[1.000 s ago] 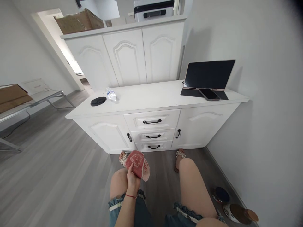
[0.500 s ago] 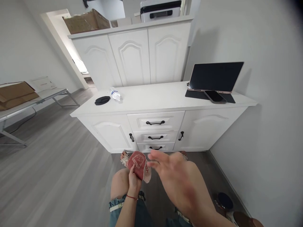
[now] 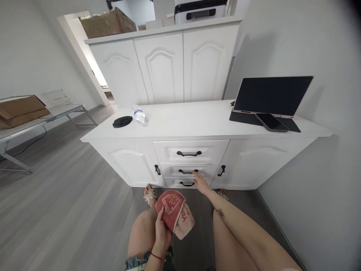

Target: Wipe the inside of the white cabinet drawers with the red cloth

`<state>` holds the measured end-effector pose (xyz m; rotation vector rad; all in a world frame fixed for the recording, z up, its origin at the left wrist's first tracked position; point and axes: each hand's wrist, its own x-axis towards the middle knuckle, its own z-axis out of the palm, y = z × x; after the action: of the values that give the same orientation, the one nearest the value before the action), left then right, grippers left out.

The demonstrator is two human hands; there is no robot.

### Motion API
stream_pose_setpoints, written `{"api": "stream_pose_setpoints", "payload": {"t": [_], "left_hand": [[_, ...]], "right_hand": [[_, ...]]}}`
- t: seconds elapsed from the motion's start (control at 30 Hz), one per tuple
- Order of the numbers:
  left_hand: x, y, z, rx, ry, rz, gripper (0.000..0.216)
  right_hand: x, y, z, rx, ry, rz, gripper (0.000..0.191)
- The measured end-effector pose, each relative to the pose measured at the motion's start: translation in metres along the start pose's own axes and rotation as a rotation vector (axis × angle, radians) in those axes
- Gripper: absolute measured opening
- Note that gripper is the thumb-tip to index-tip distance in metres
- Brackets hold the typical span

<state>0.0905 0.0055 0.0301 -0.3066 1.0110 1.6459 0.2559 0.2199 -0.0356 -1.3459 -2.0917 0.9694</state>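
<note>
My left hand [image 3: 163, 230] is closed around a folded red and pale pink cloth [image 3: 173, 210], which looks like a small towel with a light printed pattern. The thumb lies on top of the cloth, and it hangs above the floor between my legs. My right hand [image 3: 201, 183] reaches forward to the white cabinet's drawers, fingers stretched out. Its fingertips are at the right end of the black handle [image 3: 186, 171] on the middle drawer; whether they press on it I cannot tell. Just below is the bottom drawer's handle [image 3: 186, 184], partly behind the fingers.
On the white cabinet top [image 3: 186, 120] are a plastic bottle [image 3: 139, 114], a flat black object [image 3: 122, 121], a dark-screened tablet [image 3: 273, 95] and a phone [image 3: 272, 122]. Cabinet doors [image 3: 131, 158] flank the drawers. A cardboard box [image 3: 24, 109] rests on a table at left.
My right hand has moved forward and down from close to the camera to the drawer handles. The cloth is still in my left hand and appears larger, shifted slightly down and right.
</note>
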Motion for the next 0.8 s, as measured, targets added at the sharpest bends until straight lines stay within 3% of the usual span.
{"api": "stream_pose_setpoints", "payload": {"t": [0.17,0.33,0.6,0.8], "left_hand": [[0.001,-0.009,-0.002,0.012,0.009,-0.007,0.025],[0.0,-0.012,0.002,0.016,0.02,0.008,0.021],[-0.006,-0.009,0.006,0.075,-0.025,0.008,0.028],[-0.012,-0.001,0.002,0.052,-0.074,-0.052,0.043]], "right_hand": [[0.017,0.008,0.024,-0.04,-0.032,0.016,0.063],[0.017,0.001,0.037,-0.074,-0.019,0.088,0.059],[-0.002,-0.004,0.022,-0.091,-0.056,0.06,0.039],[-0.022,-0.005,0.014,-0.084,-0.119,0.013,0.037]]}}
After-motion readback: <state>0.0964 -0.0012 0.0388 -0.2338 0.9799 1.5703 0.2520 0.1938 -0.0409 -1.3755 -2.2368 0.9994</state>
